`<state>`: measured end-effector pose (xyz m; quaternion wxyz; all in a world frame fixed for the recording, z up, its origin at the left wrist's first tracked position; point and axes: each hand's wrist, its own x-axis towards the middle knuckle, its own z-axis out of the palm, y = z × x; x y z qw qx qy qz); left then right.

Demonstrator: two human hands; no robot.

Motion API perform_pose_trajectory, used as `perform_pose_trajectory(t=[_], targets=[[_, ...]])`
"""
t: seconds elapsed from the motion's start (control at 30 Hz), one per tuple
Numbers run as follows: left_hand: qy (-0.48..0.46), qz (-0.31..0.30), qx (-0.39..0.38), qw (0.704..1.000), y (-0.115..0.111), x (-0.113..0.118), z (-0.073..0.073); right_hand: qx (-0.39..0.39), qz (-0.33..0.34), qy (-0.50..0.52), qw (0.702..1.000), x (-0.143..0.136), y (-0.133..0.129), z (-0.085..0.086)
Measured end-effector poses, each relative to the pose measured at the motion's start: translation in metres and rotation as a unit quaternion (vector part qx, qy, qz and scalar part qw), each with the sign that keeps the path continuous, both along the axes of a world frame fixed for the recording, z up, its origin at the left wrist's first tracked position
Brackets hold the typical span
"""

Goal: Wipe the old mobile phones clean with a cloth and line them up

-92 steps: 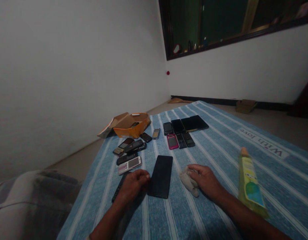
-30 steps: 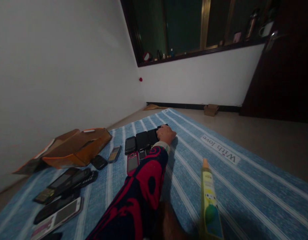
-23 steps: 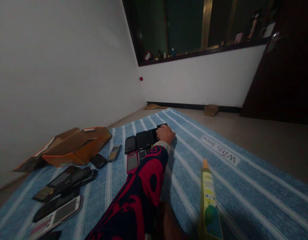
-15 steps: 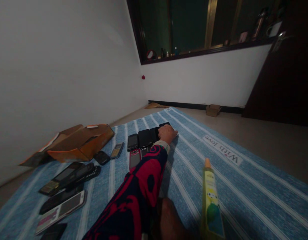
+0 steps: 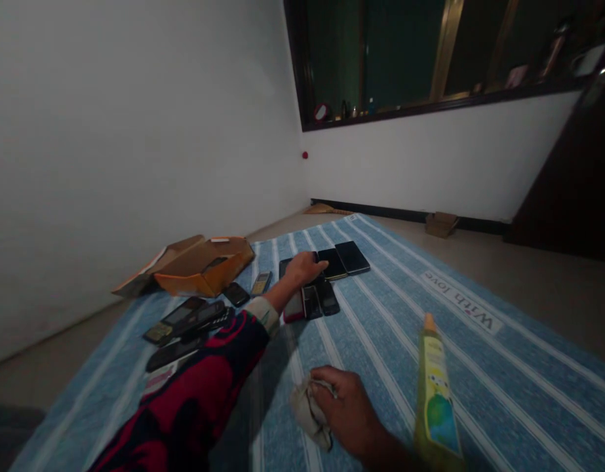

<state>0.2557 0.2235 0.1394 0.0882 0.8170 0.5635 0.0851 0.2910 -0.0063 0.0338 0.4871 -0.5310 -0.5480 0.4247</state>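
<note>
My left hand reaches over the far row of phones, its fingers closed on a black phone that it mostly hides. To its right lie another black phone and a larger dark phone. Just nearer are a red phone and two dark phones. My right hand, close to me, pinches a crumpled pale cloth above the bedspread.
An open orange cardboard box lies at the left, with a keypad phone beside it and several phones nearer. A yellow-green bottle lies at the right on the blue striped bedspread.
My left hand has moved left along the row, uncovering the phones at its right end. My right hand has come out from behind the left sleeve, showing the cloth. The view has shifted left.
</note>
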Motion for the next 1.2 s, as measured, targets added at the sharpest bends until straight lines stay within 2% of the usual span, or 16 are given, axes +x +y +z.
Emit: perform_pose_trajectory(t=[0.1, 0.23, 0.4, 0.5, 0.63, 0.73, 0.87, 1.03, 1.2], targets=[[-0.001, -0.013, -0.011, 1.000, -0.036, -0.053, 0.003, 0.005, -0.002, -0.005, 1.000, 0.001, -0.002, 0.001], [-0.030, -0.013, -0.026, 0.999, -0.100, -0.124, 0.001, 0.004, -0.005, -0.010, 1.000, 0.003, -0.006, 0.003], [-0.125, 0.016, -0.036, 0.991, -0.174, -0.201, -0.021, 0.009, -0.022, -0.020, 1.000, 0.004, -0.010, -0.001], [-0.163, 0.059, 0.001, 0.985, -0.201, -0.239, -0.039, 0.001, -0.042, -0.025, 0.999, 0.004, -0.010, -0.006], [-0.185, 0.093, 0.085, 0.975, -0.216, -0.281, -0.054, -0.020, -0.062, -0.034, 0.997, 0.002, -0.005, -0.006], [-0.175, 0.138, 0.108, 0.969, -0.218, -0.299, -0.059, -0.028, -0.041, -0.049, 0.998, -0.008, 0.003, 0.002], [-0.143, 0.177, 0.100, 0.969, -0.216, -0.307, -0.059, -0.016, -0.024, -0.055, 0.998, -0.026, 0.016, 0.008], [-0.110, 0.212, 0.101, 0.966, -0.215, -0.309, -0.062, -0.008, -0.061, -0.015, 0.998, -0.036, 0.021, -0.004], [-0.049, 0.231, 0.047, 0.971, -0.218, -0.300, -0.064, -0.021, -0.068, -0.030, 0.997, -0.030, 0.016, -0.010]])
